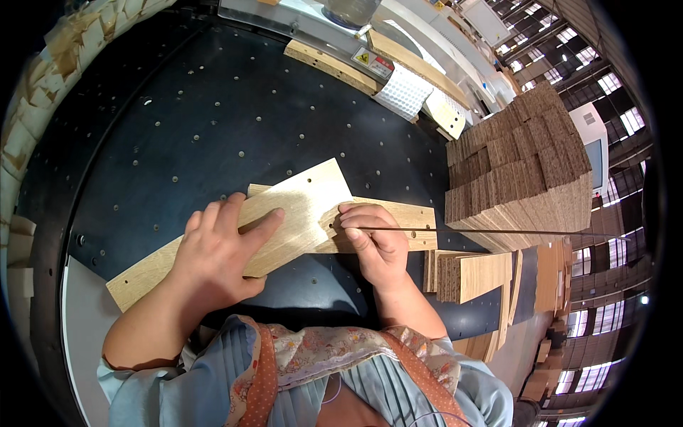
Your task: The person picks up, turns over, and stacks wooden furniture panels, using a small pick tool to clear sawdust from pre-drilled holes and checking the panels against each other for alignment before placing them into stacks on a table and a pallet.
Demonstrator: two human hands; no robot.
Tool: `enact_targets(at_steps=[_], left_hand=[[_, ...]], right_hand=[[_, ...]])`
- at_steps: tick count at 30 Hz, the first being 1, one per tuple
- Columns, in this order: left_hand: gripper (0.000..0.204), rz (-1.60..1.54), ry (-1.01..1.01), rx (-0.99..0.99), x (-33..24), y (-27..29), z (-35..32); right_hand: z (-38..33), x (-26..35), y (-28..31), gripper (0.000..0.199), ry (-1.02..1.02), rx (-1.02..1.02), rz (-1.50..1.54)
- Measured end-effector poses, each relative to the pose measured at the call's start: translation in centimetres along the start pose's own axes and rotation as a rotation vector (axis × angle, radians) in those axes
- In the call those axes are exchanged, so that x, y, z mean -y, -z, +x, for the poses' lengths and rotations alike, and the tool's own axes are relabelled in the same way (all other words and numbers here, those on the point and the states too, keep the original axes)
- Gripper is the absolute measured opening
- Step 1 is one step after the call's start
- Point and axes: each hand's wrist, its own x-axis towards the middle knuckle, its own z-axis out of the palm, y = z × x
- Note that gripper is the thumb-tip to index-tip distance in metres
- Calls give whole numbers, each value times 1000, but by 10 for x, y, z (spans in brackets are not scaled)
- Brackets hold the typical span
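Down at the near edge of the black table (213,121), there lay the upper board (295,210), pale and drilled with holes, slanting across the lower board (409,217)! The left hand (220,249) was flat on top of it, fingers spread wide, thumb well apart from the rest, down by the board's near side. And over on the right, what a grip: the right hand (377,245) had a thin dark strip (498,230) pinched between thumb and fingers, just beside the upper board's right end; whether the fingertips touched the wood, you couldn't tell. Out shot that strip, long and slender, past the table's right edge! Behind it towered a tall stack of brown boards (523,171) at that same edge, a shorter stack (473,277) nearer the near right corner. Along the far edge, a spotted white wrapping (404,92) sat among narrow wooden pieces (331,67).
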Motion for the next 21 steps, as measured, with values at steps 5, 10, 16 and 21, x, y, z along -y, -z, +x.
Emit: enact_targets(at_steps=[5,10,16,21], left_hand=[[75,-8,5,12,1,-2,1],[76,2,1,4,2,-3,0],[75,-11,-5,-36,2,-2,-1],[75,-38,-12,-36,2,-2,-1]], right_hand=[[-2,-7,1,6,69,76,-91],[-4,-11,0,5,97,51,-126],[-5,-9,-3,6,106,-23,-173],[-3,-9,-6,9,155,67,-372]])
